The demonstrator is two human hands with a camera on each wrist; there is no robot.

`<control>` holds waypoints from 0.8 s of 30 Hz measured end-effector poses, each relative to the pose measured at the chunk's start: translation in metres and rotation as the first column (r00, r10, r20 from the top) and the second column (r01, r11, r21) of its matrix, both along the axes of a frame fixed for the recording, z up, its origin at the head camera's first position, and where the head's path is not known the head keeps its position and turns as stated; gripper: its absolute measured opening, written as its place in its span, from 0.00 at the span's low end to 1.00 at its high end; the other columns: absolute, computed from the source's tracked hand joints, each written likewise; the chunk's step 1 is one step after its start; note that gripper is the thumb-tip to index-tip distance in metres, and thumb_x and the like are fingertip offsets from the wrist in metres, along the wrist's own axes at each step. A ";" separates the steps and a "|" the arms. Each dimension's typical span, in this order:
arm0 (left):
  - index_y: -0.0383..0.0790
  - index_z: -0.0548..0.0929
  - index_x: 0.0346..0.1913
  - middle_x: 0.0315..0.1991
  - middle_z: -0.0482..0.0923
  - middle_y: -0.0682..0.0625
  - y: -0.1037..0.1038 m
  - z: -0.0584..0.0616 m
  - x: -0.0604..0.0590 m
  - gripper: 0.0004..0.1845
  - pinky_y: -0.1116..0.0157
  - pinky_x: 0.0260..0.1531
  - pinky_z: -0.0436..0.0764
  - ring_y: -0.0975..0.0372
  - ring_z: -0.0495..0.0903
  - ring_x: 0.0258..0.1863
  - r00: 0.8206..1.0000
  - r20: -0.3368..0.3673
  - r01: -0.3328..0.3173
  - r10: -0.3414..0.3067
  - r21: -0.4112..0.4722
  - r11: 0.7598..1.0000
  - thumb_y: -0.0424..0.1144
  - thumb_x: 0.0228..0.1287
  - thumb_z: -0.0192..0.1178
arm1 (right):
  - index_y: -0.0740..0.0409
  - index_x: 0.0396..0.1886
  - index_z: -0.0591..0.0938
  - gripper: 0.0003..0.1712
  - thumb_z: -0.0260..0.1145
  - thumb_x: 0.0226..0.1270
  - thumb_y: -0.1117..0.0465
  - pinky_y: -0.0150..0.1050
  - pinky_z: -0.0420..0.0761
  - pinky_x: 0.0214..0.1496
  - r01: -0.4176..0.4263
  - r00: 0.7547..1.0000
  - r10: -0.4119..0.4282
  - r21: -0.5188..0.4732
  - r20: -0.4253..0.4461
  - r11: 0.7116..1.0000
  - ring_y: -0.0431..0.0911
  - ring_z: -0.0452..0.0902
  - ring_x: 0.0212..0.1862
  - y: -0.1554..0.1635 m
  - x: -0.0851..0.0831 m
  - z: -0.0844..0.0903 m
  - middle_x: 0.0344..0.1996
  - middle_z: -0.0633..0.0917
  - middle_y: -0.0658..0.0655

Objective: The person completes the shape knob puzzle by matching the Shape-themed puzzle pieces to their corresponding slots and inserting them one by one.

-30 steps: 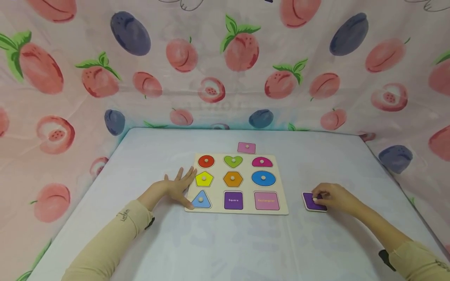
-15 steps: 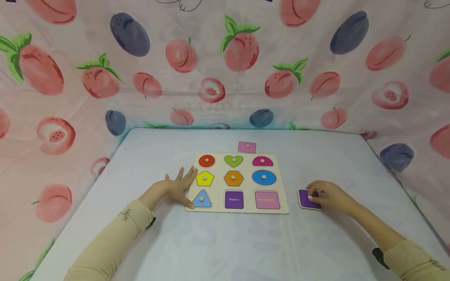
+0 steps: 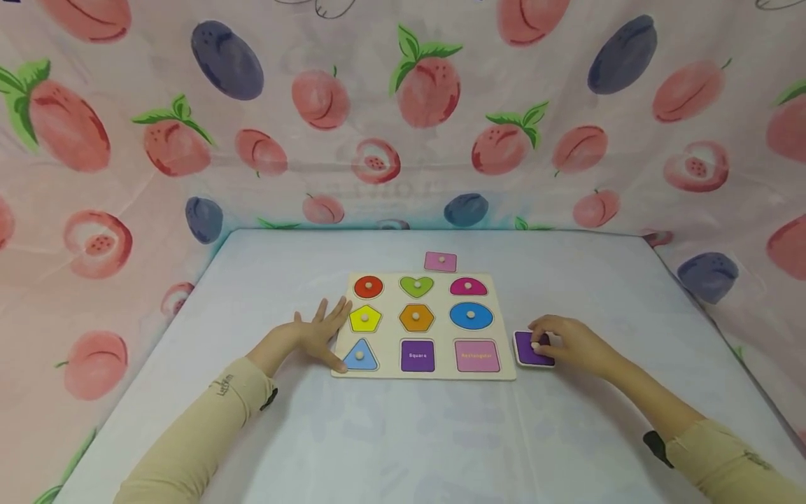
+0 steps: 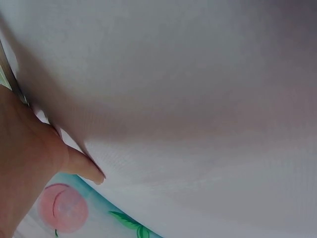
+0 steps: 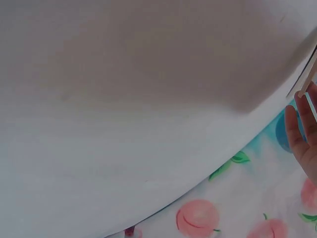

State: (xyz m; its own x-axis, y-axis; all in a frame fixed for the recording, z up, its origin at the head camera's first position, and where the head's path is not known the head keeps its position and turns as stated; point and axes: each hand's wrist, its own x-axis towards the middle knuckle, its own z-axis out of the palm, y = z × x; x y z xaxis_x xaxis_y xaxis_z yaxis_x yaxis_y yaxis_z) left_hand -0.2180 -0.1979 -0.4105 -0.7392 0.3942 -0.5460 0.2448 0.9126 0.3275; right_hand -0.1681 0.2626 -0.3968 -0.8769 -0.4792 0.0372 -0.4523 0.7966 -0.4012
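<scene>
My right hand (image 3: 569, 344) pinches the white knob of a purple square puzzle piece (image 3: 530, 353), just off the right edge of a cream shape puzzle board (image 3: 436, 371). With fingers spread, my left hand (image 3: 317, 337) rests at the board's left edge, its thumb by the light blue triangle piece (image 3: 367, 360). The front row also shows a purple recess marked Square (image 3: 418, 355) and a pink recess marked Rectangular (image 3: 476, 355). In the right wrist view, my right hand's fingers (image 5: 294, 134) show at the right edge, near a pale edge.
A pink rectangle piece (image 3: 440, 262) with a knob lies behind the board. Other knobbed pieces sit in the board, among them an orange hexagon (image 3: 417, 323) and a blue oval (image 3: 462, 320). A fruit-print cloth (image 3: 428, 161) hangs behind the white table (image 3: 428, 441).
My right hand has moved left with the purple square piece, bringing it close to the board's right edge. The left hand has stayed in place.
</scene>
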 end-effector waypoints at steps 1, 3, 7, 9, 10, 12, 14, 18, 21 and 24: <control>0.46 0.27 0.74 0.75 0.18 0.47 -0.001 0.000 0.000 0.71 0.28 0.58 0.25 0.45 0.16 0.72 1.000 -0.001 -0.001 0.001 0.004 1.000 0.62 0.41 0.71 | 0.52 0.26 0.79 0.06 0.68 0.58 0.64 0.58 0.76 0.54 -0.004 1.000 0.004 -0.003 0.003 1.000 0.61 0.78 0.50 -0.002 -0.001 0.000 0.44 0.84 0.63; 0.46 0.27 0.74 0.75 0.18 0.47 -0.001 0.000 0.000 0.71 0.28 0.58 0.25 0.45 0.16 0.72 1.000 -0.003 0.000 0.000 0.008 1.000 0.62 0.41 0.71 | 0.52 0.26 0.79 0.05 0.68 0.59 0.63 0.58 0.76 0.54 -0.013 1.000 0.013 -0.004 0.006 1.000 0.61 0.78 0.50 -0.007 -0.002 0.001 0.44 0.84 0.63; 0.46 0.27 0.74 0.75 0.18 0.47 -0.001 0.000 0.000 0.71 0.28 0.58 0.25 0.45 0.16 0.72 1.000 0.000 0.003 -0.003 0.010 1.000 0.63 0.41 0.70 | 0.51 0.27 0.79 0.05 0.68 0.58 0.63 0.58 0.76 0.54 -0.026 1.000 0.026 -0.001 0.003 1.000 0.60 0.78 0.50 -0.014 -0.003 0.003 0.44 0.84 0.63; 0.47 0.27 0.74 0.75 0.17 0.47 -0.001 -0.001 0.000 0.71 0.28 0.58 0.25 0.45 0.16 0.71 1.000 0.004 0.000 0.000 0.008 1.000 0.63 0.41 0.70 | 0.51 0.27 0.80 0.05 0.68 0.58 0.63 0.57 0.76 0.55 -0.032 0.999 0.032 0.004 -0.007 0.999 0.60 0.78 0.50 -0.018 -0.004 0.005 0.44 0.84 0.62; 0.47 0.27 0.74 0.75 0.17 0.47 -0.001 -0.001 0.000 0.71 0.28 0.58 0.25 0.45 0.16 0.71 1.000 0.005 -0.002 0.002 0.008 1.000 0.63 0.41 0.70 | 0.51 0.27 0.80 0.05 0.68 0.58 0.63 0.57 0.76 0.55 -0.030 1.000 0.030 0.006 -0.006 1.000 0.60 0.78 0.51 -0.020 -0.005 0.006 0.44 0.84 0.62; 0.47 0.27 0.74 0.75 0.17 0.47 0.000 0.000 0.000 0.71 0.28 0.58 0.25 0.45 0.16 0.72 1.000 0.008 -0.003 0.003 0.004 1.000 0.63 0.41 0.70 | 0.51 0.28 0.80 0.04 0.68 0.58 0.63 0.57 0.76 0.55 -0.024 1.000 0.024 0.012 -0.002 1.000 0.60 0.77 0.52 -0.024 -0.006 0.007 0.45 0.84 0.62; 0.47 0.27 0.74 0.75 0.18 0.47 0.000 0.000 0.000 0.70 0.28 0.58 0.25 0.45 0.16 0.72 1.000 0.008 -0.003 0.003 0.003 1.000 0.62 0.42 0.70 | 0.51 0.29 0.81 0.04 0.68 0.58 0.63 0.57 0.76 0.56 -0.019 1.000 0.019 0.016 0.010 1.000 0.61 0.77 0.53 -0.028 -0.007 0.009 0.46 0.84 0.63; 0.46 0.27 0.74 0.75 0.18 0.47 0.000 0.002 0.000 0.70 0.28 0.58 0.25 0.44 0.17 0.72 1.000 0.004 -0.007 0.007 -0.002 1.000 0.62 0.42 0.70 | 0.53 0.30 0.81 0.03 0.68 0.59 0.63 0.57 0.76 0.56 -0.018 0.999 0.017 0.019 0.027 1.000 0.61 0.76 0.53 -0.037 -0.010 0.013 0.47 0.83 0.64; 0.46 0.27 0.74 0.75 0.18 0.47 0.000 0.003 0.000 0.70 0.29 0.58 0.25 0.45 0.17 0.72 1.000 0.005 -0.009 0.009 -0.005 1.000 0.62 0.42 0.70 | 0.53 0.32 0.82 0.03 0.68 0.59 0.63 0.56 0.77 0.55 -0.019 1.000 0.019 0.020 0.022 1.000 0.60 0.77 0.53 -0.043 -0.012 0.016 0.47 0.83 0.63; 0.46 0.27 0.74 0.75 0.18 0.46 0.000 0.003 0.000 0.70 0.29 0.58 0.25 0.45 0.17 0.72 1.000 0.010 -0.014 0.014 -0.004 1.000 0.61 0.42 0.71 | 0.53 0.33 0.82 0.03 0.69 0.59 0.62 0.54 0.78 0.55 -0.020 1.000 0.020 0.020 0.024 1.000 0.59 0.77 0.53 -0.049 -0.014 0.019 0.47 0.83 0.62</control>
